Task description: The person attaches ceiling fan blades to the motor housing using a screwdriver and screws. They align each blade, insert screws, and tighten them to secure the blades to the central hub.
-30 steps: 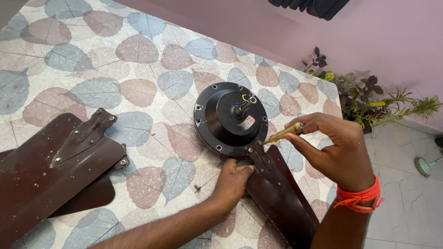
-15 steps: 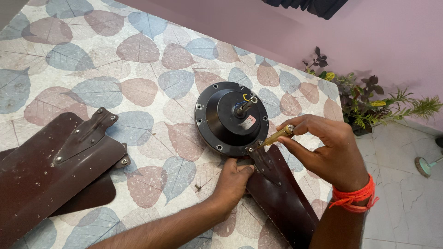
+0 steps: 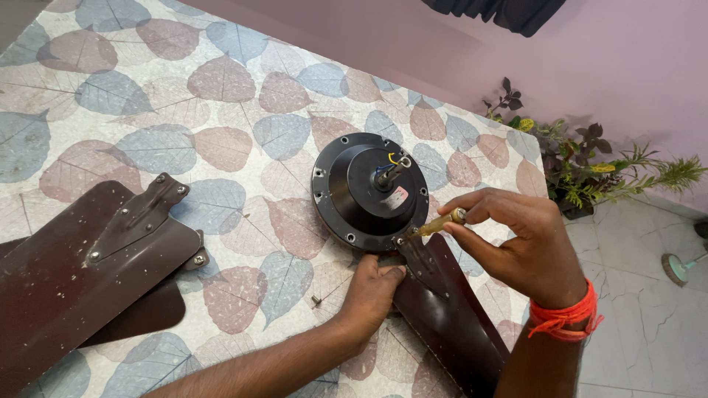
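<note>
Nearest, at the left edge of the desk (image 3: 88, 88), two dark brown fan blades (image 3: 81, 287) lie stacked and apart from the motor, their metal brackets showing screws, so judging by how things lie these two are not mounted. A single loose screw (image 3: 316, 300) sits on the leaf-patterned cover just left of the left hand (image 3: 372, 291), which is clenched on the bracket end of a third blade (image 3: 450, 324), pressing it against the near rim of the black fan motor (image 3: 369, 193). The right hand (image 3: 527, 247) pinches a yellow-handled screwdriver (image 3: 436, 222) in its fingertips, the tip set at the bracket where it meets the motor rim; one blade is thus being worked at the hub, whether going on or coming off I cannot tell. On the motor's top, beside the shaft, is a small pale rectangular label with a red patch. Farther right, potted green plants (image 3: 590, 166) stand by the pink wall (image 3: 627, 59).
</note>
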